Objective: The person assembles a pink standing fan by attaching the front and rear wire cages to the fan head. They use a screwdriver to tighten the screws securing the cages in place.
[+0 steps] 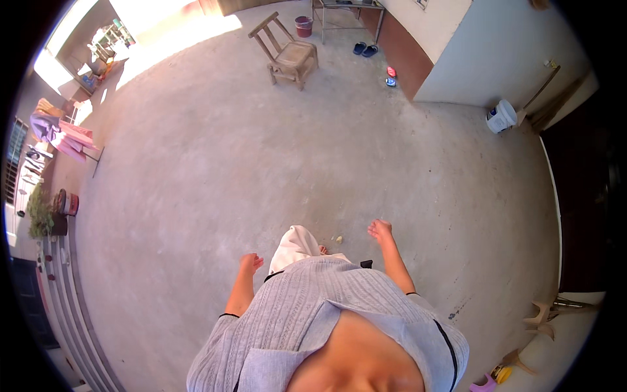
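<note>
**Both hands loose over bare concrete, nothing held**

Wide courtyard in view, and the concrete floor [313,157] runs pale and open right across the middle. Far ahead, a wooden chair [287,55] stands alone, with a small red bucket [303,26] just beyond it and a metal-legged stand [346,16] to its right. Blue slippers [364,49] sit by the wall, a pink and blue pair [390,76] a little nearer. Off right, a white bucket [501,116] rests against the white wall [483,59], long handles leaning beside it. On the left, pink cloth [68,140] hangs on a rack, potted plants [46,215] below it.

Down at the person now: grey ribbed top [326,307], both arms out at the sides. Left hand [250,263] hangs with the fingers curled in, gripping nothing. Right hand [380,229] is out a touch further, fingers loosely bent and together, nothing in it either. Between the two hands, a light trouser leg [294,245] steps forward, and a small pale scrap [338,240] lies on the floor near the right hand, apart from the fingers, not touched. The chair is well apart from both hands.
</note>
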{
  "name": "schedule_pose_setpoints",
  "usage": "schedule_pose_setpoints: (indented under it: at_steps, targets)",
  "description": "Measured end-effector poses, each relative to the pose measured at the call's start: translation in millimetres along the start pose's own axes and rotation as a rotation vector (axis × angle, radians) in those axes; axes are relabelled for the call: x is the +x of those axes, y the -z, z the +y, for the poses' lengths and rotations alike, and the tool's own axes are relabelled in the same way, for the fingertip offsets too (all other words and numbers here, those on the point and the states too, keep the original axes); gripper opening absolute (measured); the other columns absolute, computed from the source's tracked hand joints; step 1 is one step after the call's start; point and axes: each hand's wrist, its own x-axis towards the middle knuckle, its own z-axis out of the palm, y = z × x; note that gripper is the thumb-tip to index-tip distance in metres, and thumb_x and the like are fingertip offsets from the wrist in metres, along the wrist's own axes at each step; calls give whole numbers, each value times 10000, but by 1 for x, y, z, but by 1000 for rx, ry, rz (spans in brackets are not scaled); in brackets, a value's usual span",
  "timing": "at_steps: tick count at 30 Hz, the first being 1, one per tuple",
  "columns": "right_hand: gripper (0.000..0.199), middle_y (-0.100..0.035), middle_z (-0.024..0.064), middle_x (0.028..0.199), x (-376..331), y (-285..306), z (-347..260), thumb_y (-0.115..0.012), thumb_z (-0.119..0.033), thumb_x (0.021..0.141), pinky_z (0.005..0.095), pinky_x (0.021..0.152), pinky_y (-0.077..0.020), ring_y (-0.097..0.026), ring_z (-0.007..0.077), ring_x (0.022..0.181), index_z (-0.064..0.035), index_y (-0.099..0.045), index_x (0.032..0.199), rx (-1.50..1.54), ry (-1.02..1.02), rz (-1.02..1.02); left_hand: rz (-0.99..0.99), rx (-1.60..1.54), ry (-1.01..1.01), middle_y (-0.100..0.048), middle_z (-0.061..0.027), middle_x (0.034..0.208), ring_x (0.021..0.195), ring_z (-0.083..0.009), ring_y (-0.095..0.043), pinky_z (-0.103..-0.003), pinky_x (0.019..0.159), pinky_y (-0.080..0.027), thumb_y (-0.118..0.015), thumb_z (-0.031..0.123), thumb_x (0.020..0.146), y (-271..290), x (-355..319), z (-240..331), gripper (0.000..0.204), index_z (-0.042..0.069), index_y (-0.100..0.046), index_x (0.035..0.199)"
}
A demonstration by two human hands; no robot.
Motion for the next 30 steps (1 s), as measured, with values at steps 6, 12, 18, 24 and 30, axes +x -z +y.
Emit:
schedule_pose_setpoints:
  at_steps: [6,12,18,24,30]
  targets:
    - [173,-629,53,879,124,-77,-146,-523,-175,889,338,643,-555,-643,168,766,-46,-623,949,-228,222,-117,5,104,180,-554,-216,931,845,-396,-619,-505,752,-547,-451,40,875,-13,19,26,170,-82,-477,989]
    - [140,-635,82,822,205,-79,-193,-566,-161,856,382,633,-549,-645,237,743,-43,-618,911,-140,-102,-49,-102,1205,-474,-535,-238,936,825,-414,-607,-540,759,-534,-409,39,865,-128,33,138,184,-92,-461,984]
    - [208,-637,131,769,244,-58,-242,-605,-161,837,384,666,-527,-643,241,706,43,-638,864,-288,8,3,90,-82,137,-502,-226,918,828,-431,-615,-561,669,-553,-433,2,840,-351,190,363,178,-108,-453,979]
    - [256,-671,170,855,271,-92,-394,-607,-165,811,338,668,-490,-636,207,715,85,-654,845,-173,-183,199,-227,116,-254,-535,-187,1036,878,-372,-632,-478,715,-578,-485,54,892,-611,223,582,264,-103,-496,1103]
    - [203,-656,142,805,468,-78,-506,-604,-136,787,349,632,-498,-636,221,703,52,-648,850,-195,-108,225,-355,216,-166,-527,-190,1078,950,-394,-621,-510,751,-565,-480,59,900,-760,249,640,305,-64,-478,1178]
